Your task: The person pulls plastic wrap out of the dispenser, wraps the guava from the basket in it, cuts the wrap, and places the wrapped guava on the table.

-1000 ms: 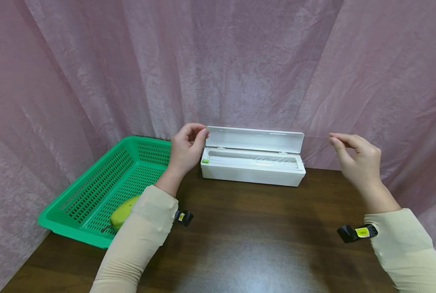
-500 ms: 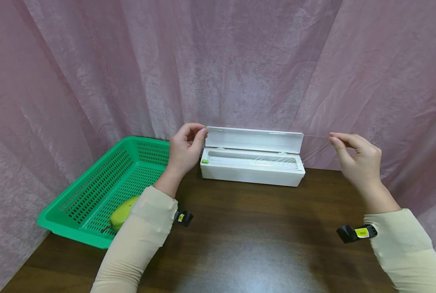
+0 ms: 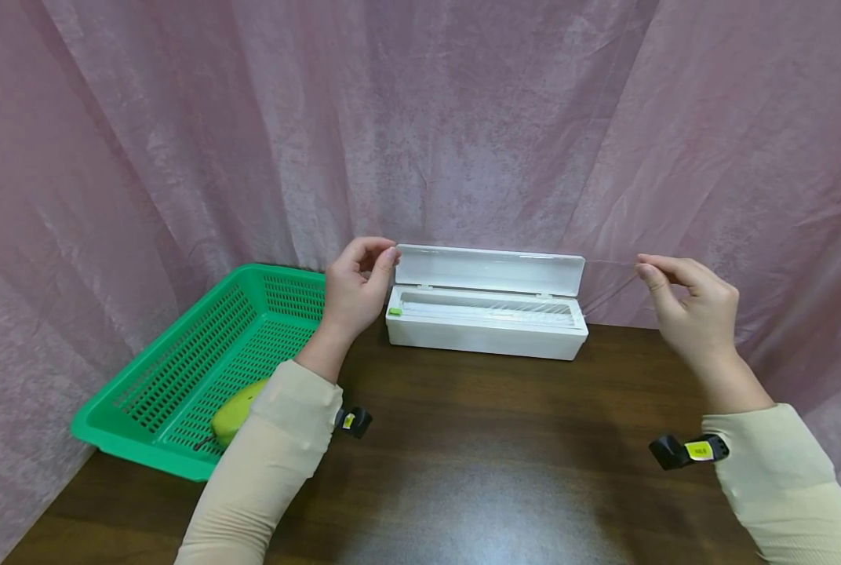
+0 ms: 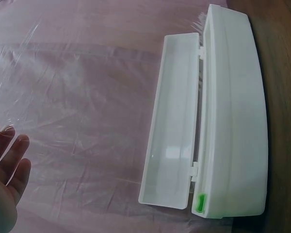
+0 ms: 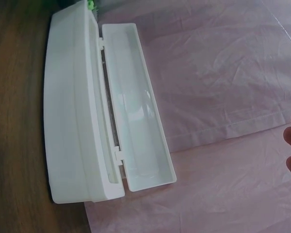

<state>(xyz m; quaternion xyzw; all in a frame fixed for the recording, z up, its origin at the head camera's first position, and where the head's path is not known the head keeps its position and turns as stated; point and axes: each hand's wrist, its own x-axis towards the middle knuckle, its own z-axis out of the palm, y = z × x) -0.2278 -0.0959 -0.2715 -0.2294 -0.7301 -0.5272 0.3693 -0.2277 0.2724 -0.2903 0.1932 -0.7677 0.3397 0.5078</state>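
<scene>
Both the left hand (image 3: pixel 353 289) and right hand (image 3: pixel 697 310) have barely shifted, each pinching film (image 3: pixel 609 275), so it stays spread, apparently joined to the box (image 3: pixel 487 338).

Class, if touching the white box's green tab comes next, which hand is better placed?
Probably the left hand: it is near the green tab on the white box; the right hand is past the box's opposite end.

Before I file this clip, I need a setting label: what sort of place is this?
Probably an indoor tabletop set up for filming, though I can't be certain: a pink curtain hangs behind a brown table bearing an open white box, and black devices sit at both wrists.
</scene>
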